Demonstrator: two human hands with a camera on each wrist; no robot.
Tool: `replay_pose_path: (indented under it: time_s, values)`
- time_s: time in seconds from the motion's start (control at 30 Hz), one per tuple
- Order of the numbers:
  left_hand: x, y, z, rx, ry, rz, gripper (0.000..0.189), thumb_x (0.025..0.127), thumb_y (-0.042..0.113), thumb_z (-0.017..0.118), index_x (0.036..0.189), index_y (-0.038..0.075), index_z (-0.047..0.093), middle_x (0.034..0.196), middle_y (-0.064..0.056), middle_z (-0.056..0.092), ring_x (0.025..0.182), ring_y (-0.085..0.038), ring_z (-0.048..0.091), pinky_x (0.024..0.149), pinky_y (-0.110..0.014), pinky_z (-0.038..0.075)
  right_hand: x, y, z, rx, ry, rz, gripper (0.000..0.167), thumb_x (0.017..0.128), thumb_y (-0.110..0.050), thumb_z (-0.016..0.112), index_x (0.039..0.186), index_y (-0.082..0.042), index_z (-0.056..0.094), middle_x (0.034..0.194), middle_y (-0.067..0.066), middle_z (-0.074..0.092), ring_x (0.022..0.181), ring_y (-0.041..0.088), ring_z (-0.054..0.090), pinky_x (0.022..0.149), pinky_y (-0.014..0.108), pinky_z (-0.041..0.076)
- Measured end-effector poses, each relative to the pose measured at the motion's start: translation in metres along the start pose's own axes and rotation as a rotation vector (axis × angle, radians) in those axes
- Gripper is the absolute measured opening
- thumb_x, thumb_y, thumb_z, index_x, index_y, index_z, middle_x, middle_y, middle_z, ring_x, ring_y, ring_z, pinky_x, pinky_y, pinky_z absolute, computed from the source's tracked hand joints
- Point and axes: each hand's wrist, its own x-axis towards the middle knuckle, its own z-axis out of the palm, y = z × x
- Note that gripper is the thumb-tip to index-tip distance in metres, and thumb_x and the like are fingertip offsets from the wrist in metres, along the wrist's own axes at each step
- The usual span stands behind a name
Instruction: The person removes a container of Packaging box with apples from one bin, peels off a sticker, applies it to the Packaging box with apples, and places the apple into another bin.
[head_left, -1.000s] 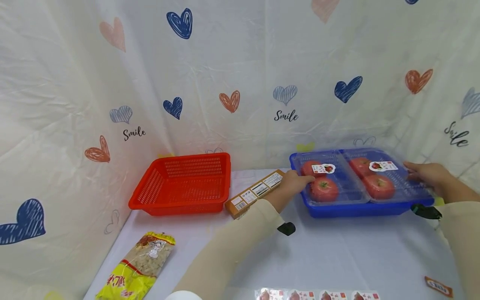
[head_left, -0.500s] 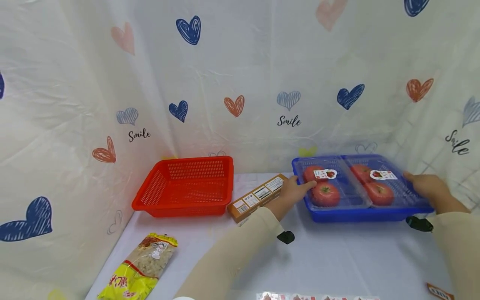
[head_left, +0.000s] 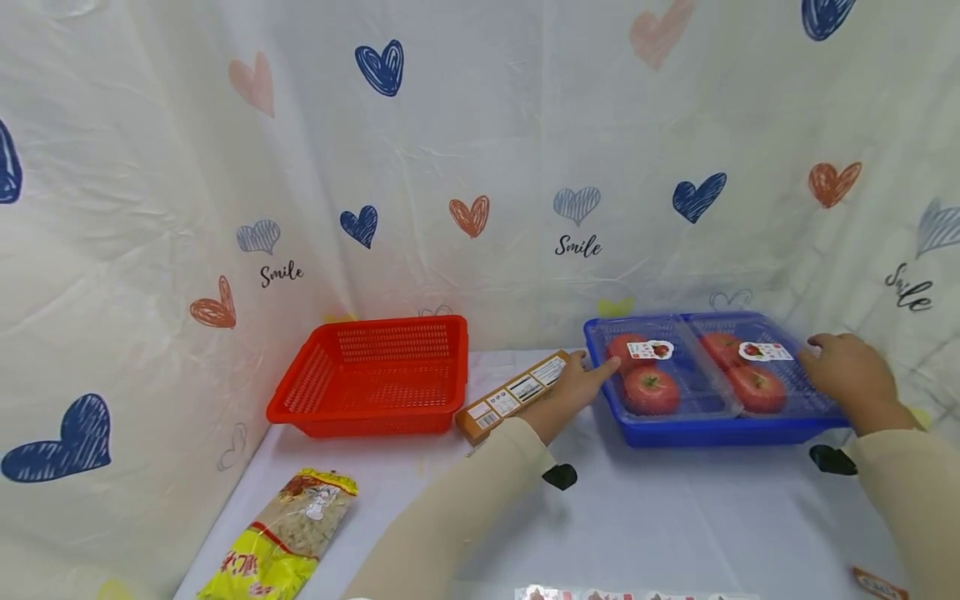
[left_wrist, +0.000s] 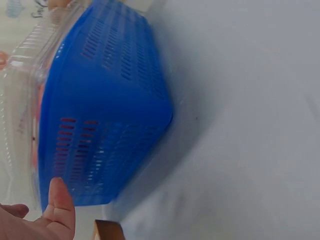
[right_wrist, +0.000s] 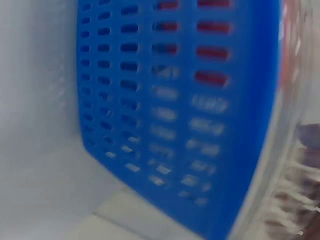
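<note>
Two clear plastic packs of red tomatoes (head_left: 651,389) with fruit stickers lie side by side in a blue basket (head_left: 720,435) at the right rear. My left hand (head_left: 566,392) is at the basket's left rim, thumb extended, fingers relaxed; in the left wrist view its thumb (left_wrist: 60,197) overlaps the corner of the perforated wall. At the other end my right hand (head_left: 855,375) hovers by the packs' right edge, fingers loosely bent and gripping nothing. The right wrist view shows the blue basket wall (right_wrist: 235,125), blurred, with the clear lid edge beside it.
An empty red basket (head_left: 397,421) stands at the rear left. Between the baskets lies a long brown box (head_left: 510,400). A yellow food bag (head_left: 288,533) rests front left, a sticker strip (head_left: 600,594) at the front edge, and a small orange wrapper (head_left: 879,583) front right.
My right hand has lifted off the basket's right rim and shifted inward. The left hand has drawn slightly left, away from the packs. The head view has tilted up a little.
</note>
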Motion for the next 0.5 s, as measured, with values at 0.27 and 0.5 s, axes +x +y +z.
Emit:
replay_pose_path:
  time_s: [0.27, 0.5]
  values:
    - [-0.003, 0.006, -0.056, 0.135, -0.021, 0.125, 0.081, 0.082, 0.060, 0.068, 0.145, 0.015, 0.043, 0.132, -0.006, 0.054, 0.117, -0.022, 0.054, 0.096, -0.038, 0.046, 0.008, -0.034, -0.007, 0.000, -0.083, -0.124, 0.069, 0.099, -0.047, 0.047, 0.125, 0.018, 0.046, 0.121, 0.044, 0.041, 0.109, 0.062, 0.039, 0.089, 0.074, 0.033]
    - [-0.012, 0.009, -0.140, 0.552, -0.124, 0.297, 0.087, 0.080, 0.068, 0.063, 0.149, 0.022, 0.037, 0.146, -0.005, 0.042, 0.125, -0.023, 0.047, 0.096, -0.046, 0.047, 0.007, -0.049, -0.008, -0.051, -0.196, -0.134, 0.093, 0.096, -0.062, 0.042, 0.136, 0.022, 0.031, 0.131, 0.046, 0.035, 0.114, 0.064, 0.036, 0.091, 0.073, 0.032]
